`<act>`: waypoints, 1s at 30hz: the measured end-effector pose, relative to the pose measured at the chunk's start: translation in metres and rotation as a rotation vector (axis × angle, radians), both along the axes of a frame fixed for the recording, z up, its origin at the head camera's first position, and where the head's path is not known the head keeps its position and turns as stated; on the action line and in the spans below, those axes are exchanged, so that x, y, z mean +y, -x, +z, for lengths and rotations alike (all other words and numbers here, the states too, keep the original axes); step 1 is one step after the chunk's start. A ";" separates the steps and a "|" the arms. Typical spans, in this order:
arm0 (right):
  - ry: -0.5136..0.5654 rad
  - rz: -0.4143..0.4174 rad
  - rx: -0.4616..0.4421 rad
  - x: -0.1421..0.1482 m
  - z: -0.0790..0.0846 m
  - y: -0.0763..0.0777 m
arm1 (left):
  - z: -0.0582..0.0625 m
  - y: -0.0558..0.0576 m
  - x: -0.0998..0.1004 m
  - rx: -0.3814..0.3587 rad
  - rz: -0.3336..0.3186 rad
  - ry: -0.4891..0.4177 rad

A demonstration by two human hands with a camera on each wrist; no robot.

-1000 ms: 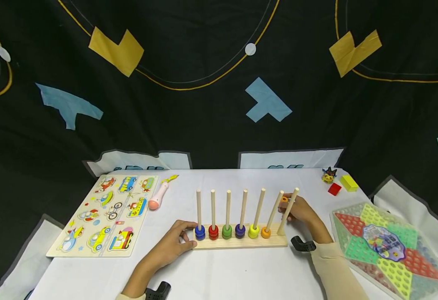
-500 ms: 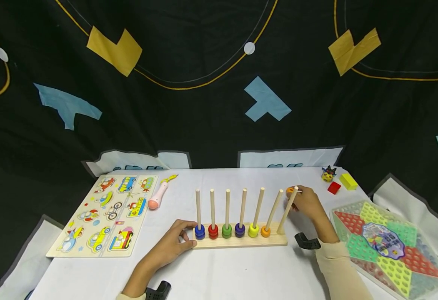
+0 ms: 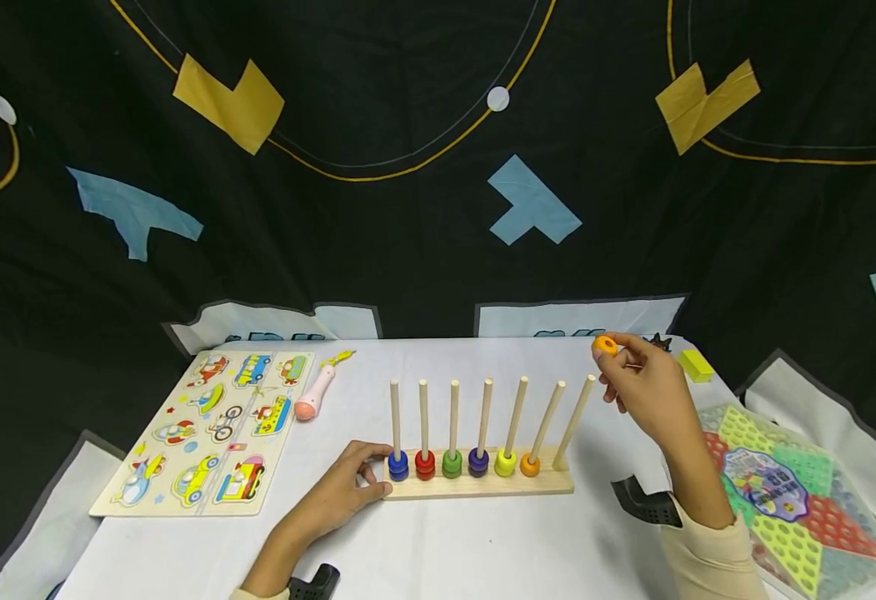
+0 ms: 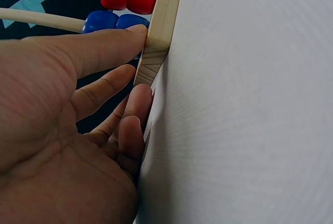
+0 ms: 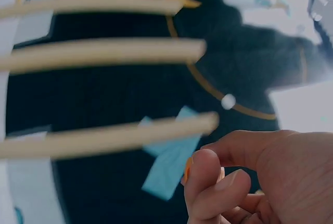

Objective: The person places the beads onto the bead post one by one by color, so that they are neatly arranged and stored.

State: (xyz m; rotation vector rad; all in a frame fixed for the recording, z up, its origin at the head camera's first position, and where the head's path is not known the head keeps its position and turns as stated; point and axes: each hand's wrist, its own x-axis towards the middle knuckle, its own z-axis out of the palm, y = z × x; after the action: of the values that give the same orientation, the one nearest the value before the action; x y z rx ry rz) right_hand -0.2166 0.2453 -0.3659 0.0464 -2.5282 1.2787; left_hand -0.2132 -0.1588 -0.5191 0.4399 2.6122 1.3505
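In the head view, a wooden peg stand (image 3: 475, 488) lies on the white table with a row of upright pegs. Blue (image 3: 398, 466), red (image 3: 426, 465), green, purple, yellow and orange beads sit low on its pegs; the rightmost peg (image 3: 576, 421) carries none. My left hand (image 3: 343, 483) holds the stand's left end, thumb and fingers at the base's end (image 4: 155, 60) in the left wrist view. My right hand (image 3: 651, 387) pinches an orange bead (image 3: 605, 344) above and right of the rightmost peg's top. Fingers mostly hide that bead in the right wrist view.
A picture puzzle board (image 3: 205, 433) and a pink toy stick (image 3: 315, 393) lie on the left. On the right are a Chinese checkers box (image 3: 790, 492) and a yellow block (image 3: 696, 366). A small figure (image 3: 658, 342) is partly hidden behind the right hand.
My right hand has risen and moved right with the orange bead, from behind the right-hand pegs to above the rightmost one. My left hand stays at the stand's end.
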 end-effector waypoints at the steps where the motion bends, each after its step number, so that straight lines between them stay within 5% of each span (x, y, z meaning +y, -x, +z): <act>1: 0.001 0.007 0.007 -0.003 0.004 -0.004 | 0.000 0.000 0.000 0.001 0.003 0.001; 12: -0.048 0.188 -0.052 -0.029 0.022 -0.035 | -0.002 0.001 -0.001 -0.003 -0.008 -0.006; 30: -0.088 0.231 -0.160 -0.039 0.018 -0.034 | -0.002 0.002 -0.001 -0.008 -0.008 -0.007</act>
State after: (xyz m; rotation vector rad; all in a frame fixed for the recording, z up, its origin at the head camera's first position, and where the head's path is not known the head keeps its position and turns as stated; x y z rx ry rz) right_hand -0.1824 0.2062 -0.3482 0.2734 -2.7820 1.3001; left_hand -0.2147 -0.1599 -0.5208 0.4444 2.5973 1.3568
